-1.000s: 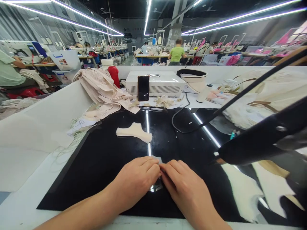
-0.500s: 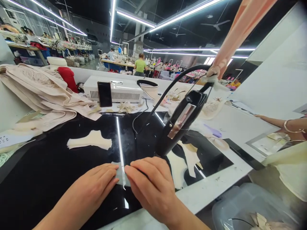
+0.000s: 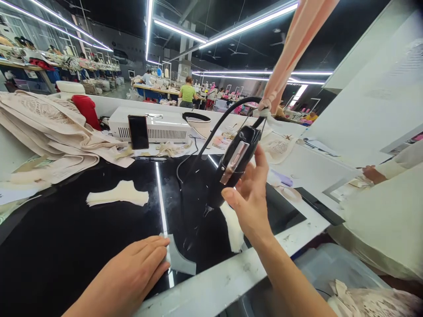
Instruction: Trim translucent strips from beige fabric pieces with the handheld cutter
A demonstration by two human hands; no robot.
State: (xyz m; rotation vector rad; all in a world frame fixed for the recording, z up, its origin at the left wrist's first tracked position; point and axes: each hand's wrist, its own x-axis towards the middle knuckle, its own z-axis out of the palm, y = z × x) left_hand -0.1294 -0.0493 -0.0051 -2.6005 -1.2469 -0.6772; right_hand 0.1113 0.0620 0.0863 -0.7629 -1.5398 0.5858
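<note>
A small grey, see-through curved piece (image 3: 181, 259) lies on the glossy black board (image 3: 59, 251) near its front edge. My left hand (image 3: 134, 268) rests flat over this piece's left end, fingers stretched out side by side. A black corded handheld tool (image 3: 233, 160) with a metal lever and a thin metal tip hangs tilted above the board. Around its right side is my right hand (image 3: 251, 198), thumb and fingers apart; the tool hides some fingertips, so contact is unclear. Cream fabric pieces lie on the board, one (image 3: 119, 193) at the left and another (image 3: 234, 226) partly behind my right hand.
A pink fabric strip (image 3: 287, 53) suspends the tool. Behind the board stand a white vented box (image 3: 168, 132) and a phone (image 3: 138, 132). Beige fabric (image 3: 59, 132) is heaped at left. A plastic bin (image 3: 330, 259) and another person's sleeve (image 3: 401, 158) are at right.
My right hand has left the grey piece and moved up and right to the black tool, opening around it. My left hand stays on the piece. The tool has shifted left in view.
</note>
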